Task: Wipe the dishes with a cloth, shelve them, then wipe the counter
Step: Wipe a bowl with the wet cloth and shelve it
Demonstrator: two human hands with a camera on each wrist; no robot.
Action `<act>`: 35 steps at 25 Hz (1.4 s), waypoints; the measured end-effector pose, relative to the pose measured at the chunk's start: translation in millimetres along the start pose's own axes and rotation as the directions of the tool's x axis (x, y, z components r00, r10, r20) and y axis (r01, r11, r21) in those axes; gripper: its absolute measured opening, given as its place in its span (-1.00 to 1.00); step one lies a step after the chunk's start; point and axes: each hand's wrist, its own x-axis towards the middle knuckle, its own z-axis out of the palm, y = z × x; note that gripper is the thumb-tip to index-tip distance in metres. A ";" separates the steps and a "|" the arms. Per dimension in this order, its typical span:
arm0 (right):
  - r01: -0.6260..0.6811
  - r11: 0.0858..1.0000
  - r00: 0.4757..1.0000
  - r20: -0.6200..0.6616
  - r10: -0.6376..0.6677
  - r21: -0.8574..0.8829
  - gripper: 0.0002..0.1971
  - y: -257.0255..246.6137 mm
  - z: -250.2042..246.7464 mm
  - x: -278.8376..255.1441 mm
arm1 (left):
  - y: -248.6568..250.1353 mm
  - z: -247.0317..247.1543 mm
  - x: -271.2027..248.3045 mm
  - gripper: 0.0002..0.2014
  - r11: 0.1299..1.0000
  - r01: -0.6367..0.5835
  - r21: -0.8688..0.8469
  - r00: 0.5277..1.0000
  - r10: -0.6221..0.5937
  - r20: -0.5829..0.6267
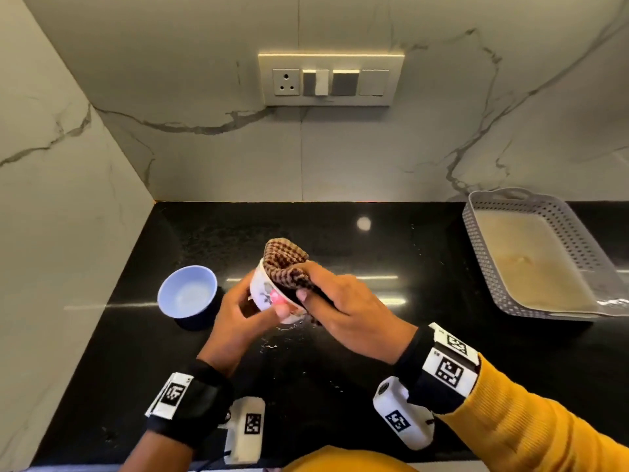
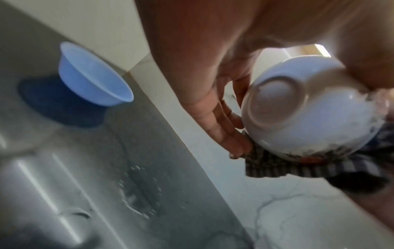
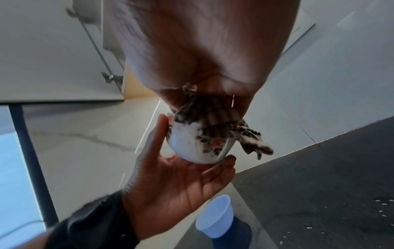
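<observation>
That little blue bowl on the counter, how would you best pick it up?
Judging by its pose, take the blue bowl by its flared rim, from above. It stands upright, mouth open, apart from both hands, so a thumb inside and fingers outside should pinch the wall easily.

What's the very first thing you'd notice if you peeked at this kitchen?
Two hands meet over the black counter: the left hand holds a small flowered bowl while the right hand presses a checked cloth into it. A light blue bowl stands to their left, and a grey perforated tray sits at the far right.
</observation>
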 end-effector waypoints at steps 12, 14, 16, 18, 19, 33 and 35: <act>0.198 0.604 0.975 0.091 -0.204 -0.772 -0.48 12.5 -53.1 -17.7 | 54.1 86.8 53.0 -0.38 0.980 0.162 -0.116 0.986 -0.156 0.065; 0.150 0.635 0.982 0.038 -0.186 -0.758 -0.54 16.1 -58.6 -21.2 | 58.9 96.4 58.7 -0.41 0.990 0.130 -0.063 0.991 -0.128 0.029; 0.129 0.808 0.984 -0.026 -0.176 -0.575 -0.57 14.6 -64.1 -23.9 | 62.1 105.6 63.3 -0.38 0.989 0.103 -0.110 0.995 -0.103 0.003; 0.103 0.971 0.990 -0.076 -0.122 -0.214 -0.60 13.0 -71.9 -27.5 | 60.2 117.1 65.8 -0.28 0.974 0.103 -0.203 0.995 -0.104 0.008; 0.089 0.994 0.993 -0.075 -0.093 -0.058 -0.60 12.2 -75.2 -30.4 | 57.4 123.3 66.2 -0.23 0.964 0.112 -0.241 0.994 -0.111 0.018; -0.148 0.948 0.983 0.149 0.110 0.281 -0.57 15.0 -76.1 -34.1 | 54.3 123.9 57.5 -0.25 0.920 0.353 -0.168 0.930 -0.365 -0.043; -0.134 0.963 0.978 0.189 0.091 0.232 -0.48 7.8 -74.5 -32.0 | 59.3 125.3 54.2 -0.23 0.904 0.369 -0.214 0.928 -0.370 0.036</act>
